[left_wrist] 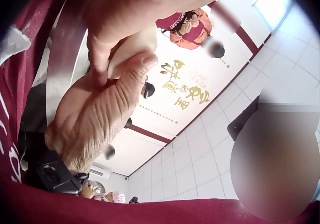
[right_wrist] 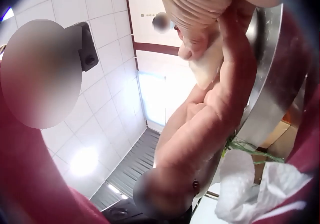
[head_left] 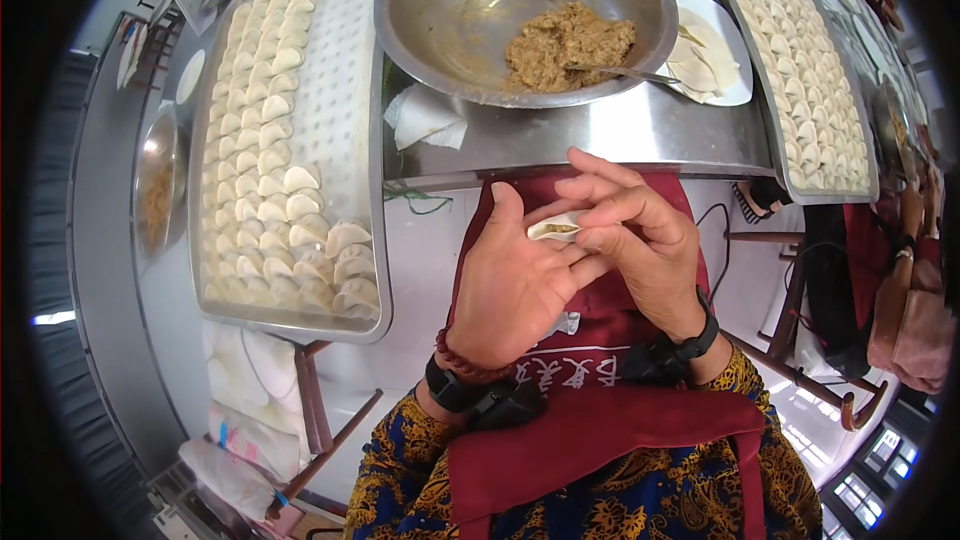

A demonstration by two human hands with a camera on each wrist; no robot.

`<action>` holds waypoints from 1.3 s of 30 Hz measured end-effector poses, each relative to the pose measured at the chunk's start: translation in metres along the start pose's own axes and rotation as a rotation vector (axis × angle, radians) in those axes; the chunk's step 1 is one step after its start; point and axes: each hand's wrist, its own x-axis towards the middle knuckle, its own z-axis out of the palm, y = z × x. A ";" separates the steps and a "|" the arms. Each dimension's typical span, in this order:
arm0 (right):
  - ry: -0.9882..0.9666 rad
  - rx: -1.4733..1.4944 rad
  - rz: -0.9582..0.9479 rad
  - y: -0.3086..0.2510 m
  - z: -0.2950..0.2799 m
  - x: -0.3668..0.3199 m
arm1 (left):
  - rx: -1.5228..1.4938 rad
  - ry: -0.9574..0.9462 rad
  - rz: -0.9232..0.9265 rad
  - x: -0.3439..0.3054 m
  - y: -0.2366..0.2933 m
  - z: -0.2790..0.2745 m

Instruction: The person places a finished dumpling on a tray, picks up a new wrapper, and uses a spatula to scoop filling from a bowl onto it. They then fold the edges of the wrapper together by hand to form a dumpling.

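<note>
A folded wrapper (head_left: pixel 557 228) with a little filling showing in its opening lies across the fingers of my left hand (head_left: pixel 512 290). That hand is palm up, its thumb standing away from the wrapper. My right hand (head_left: pixel 648 265) pinches the wrapper's right end between thumb and fingers. In the left wrist view the pale wrapper (left_wrist: pixel 134 49) shows between both hands, with the right thumb pressed along it. The right wrist view shows the wrapper (right_wrist: pixel 206 69) below the right fingertips, against the left hand (right_wrist: pixel 207 116); the filling is hidden there.
Ahead, a metal bowl (head_left: pixel 450 75) holds filling and a spoon (head_left: pixel 625 73). Beside it is a white plate (head_left: pixel 742 80) of wrappers. Trays of dumplings stand left (head_left: pixel 383 240) and right (head_left: pixel 780 155). A crumpled tissue (head_left: pixel 425 118) lies near the table edge.
</note>
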 end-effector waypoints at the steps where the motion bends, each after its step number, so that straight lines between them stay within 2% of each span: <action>1: -0.003 0.002 0.003 -0.002 0.002 0.000 | 0.033 0.027 0.018 0.000 -0.001 -0.001; 3: 0.045 0.040 0.118 -0.007 0.005 0.001 | 0.069 0.055 0.035 0.000 0.000 -0.002; 6: 0.000 -0.031 0.127 -0.001 0.000 0.002 | 0.120 0.020 0.008 -0.003 0.001 -0.001; 10: -0.034 0.015 0.142 0.003 -0.006 0.003 | 0.308 0.041 0.079 -0.003 -0.002 -0.001; 12: -0.119 -0.148 0.028 0.001 -0.011 0.004 | 0.389 0.051 0.098 -0.003 -0.001 -0.002; 13: -0.118 -0.147 0.032 -0.002 -0.010 0.005 | 0.470 0.050 0.077 -0.004 0.000 -0.003; 15: -0.097 -0.102 0.169 -0.009 -0.007 0.006 | 0.548 0.051 0.052 -0.005 0.001 -0.007; 17: -0.165 -0.129 0.159 -0.008 -0.011 0.007 | 0.646 0.022 0.040 -0.003 0.002 -0.012; 18: -0.234 -0.156 0.147 -0.008 -0.012 0.006 | 0.644 0.024 0.037 -0.003 0.002 -0.009; 24: -0.243 -0.114 0.141 -0.007 -0.013 0.004 | 0.684 0.062 0.042 -0.003 0.003 0.004; 31: -0.166 -0.063 0.145 -0.009 -0.009 0.001 | 0.689 0.052 0.068 -0.003 0.003 0.008; 37: -0.127 -0.080 0.089 -0.007 -0.009 0.001 | 0.619 0.011 0.042 -0.001 0.003 0.002; 39: -0.119 -0.031 -0.016 -0.002 -0.011 0.000 | 0.591 -0.003 0.034 -0.001 0.002 0.002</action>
